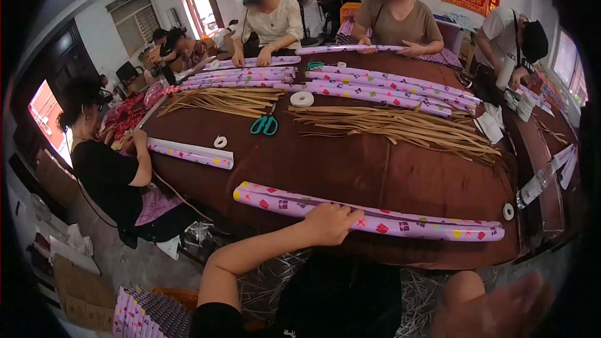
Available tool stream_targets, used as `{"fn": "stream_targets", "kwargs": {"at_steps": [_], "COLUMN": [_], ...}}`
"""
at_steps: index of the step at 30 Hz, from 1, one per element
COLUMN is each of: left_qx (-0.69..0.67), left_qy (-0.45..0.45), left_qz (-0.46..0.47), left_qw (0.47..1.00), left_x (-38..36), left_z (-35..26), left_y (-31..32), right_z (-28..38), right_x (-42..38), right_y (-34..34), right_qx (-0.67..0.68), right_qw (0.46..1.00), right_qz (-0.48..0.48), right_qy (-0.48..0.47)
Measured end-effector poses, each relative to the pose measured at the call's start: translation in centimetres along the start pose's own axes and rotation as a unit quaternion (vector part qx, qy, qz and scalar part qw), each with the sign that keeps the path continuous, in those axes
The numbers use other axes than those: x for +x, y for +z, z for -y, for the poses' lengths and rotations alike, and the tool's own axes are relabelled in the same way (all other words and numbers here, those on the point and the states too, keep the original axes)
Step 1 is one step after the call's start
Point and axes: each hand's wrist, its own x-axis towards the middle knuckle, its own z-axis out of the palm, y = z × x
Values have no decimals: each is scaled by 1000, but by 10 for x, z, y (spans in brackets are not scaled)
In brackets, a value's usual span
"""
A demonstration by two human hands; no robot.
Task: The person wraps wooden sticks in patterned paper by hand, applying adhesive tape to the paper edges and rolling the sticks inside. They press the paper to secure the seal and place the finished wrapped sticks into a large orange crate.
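A long roll of purple printed paper [432,226] lies across the near side of the brown table, a lengthwise seam showing along its top. My left hand [328,222] presses on it near the middle, fingers curled over the roll. Down at the lower right is my right hand [501,307], off the table and smeared by motion, so its fingers cannot be made out. A white tape roll [508,211] sits just beyond the right end of the paper roll.
Brown strips [400,128] lie in bundles across the brown table [350,169], near teal-handled scissors [265,125] and another tape roll [302,99]. More purple rolls [388,84] are stacked behind. Co-workers sit or stand around; one person [103,163] handles a roll at left.
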Motion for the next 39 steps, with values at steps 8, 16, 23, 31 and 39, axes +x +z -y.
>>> {"fn": "stream_targets", "kwargs": {"at_steps": [8, 16, 23, 31, 39], "left_qx": [-63, -24, -11, 82, 61], "left_qy": [-4, 20, 50, 57, 81], "left_qz": [13, 141, 58, 9, -19], "left_qw": [998, 990, 997, 995, 995], "left_x": [3, 12, 3, -2, -6], "left_z": [-1, -9, -8, -5, 1], "left_y": [-22, -35, -16, -20, -6], "right_z": [-91, -97, -109, -111, -109], "right_x": [-115, -118, -133, -116, -139], "right_y": [10, -22, -30, -41, -43], "right_qx": [-424, -437, -376, -326, -393], "right_qw": [789, 768, 766, 774, 754], "right_qz": [443, 439, 464, 467, 459], "right_qy": [37, 163, 239, 275, 258]}}
